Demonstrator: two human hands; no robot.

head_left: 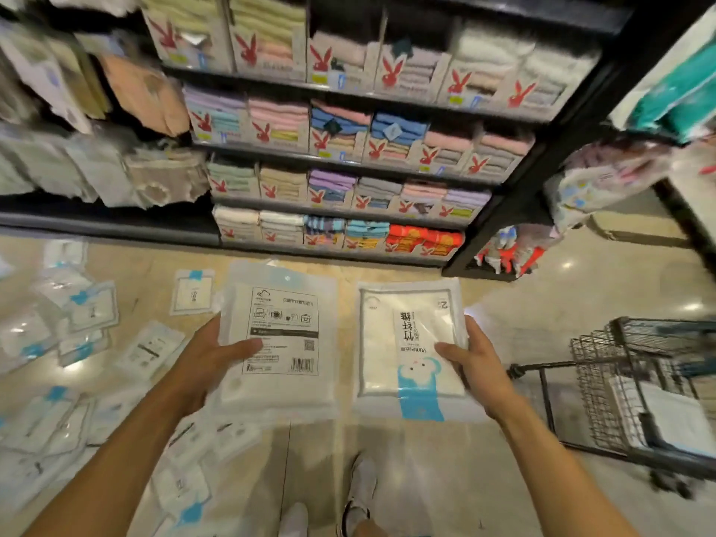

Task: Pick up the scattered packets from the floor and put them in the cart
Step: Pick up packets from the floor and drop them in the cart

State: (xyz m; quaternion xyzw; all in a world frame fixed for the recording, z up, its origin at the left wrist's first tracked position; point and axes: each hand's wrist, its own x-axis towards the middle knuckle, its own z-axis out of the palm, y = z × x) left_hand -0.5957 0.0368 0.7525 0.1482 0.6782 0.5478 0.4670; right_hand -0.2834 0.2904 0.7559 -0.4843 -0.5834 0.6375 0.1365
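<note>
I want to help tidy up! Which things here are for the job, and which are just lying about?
For the job:
left hand, holding the barcode packet
right hand, holding the blue packet
floor packets
cart

Not for the job:
towels
shelves
the person's shoes

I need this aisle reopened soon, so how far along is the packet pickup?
Done: a few white packets lie in the cart. In hand: the left hand holds a barcode packet, the right hand a blue-mascot packet. Remaining: many scattered packets on the floor.
</note>
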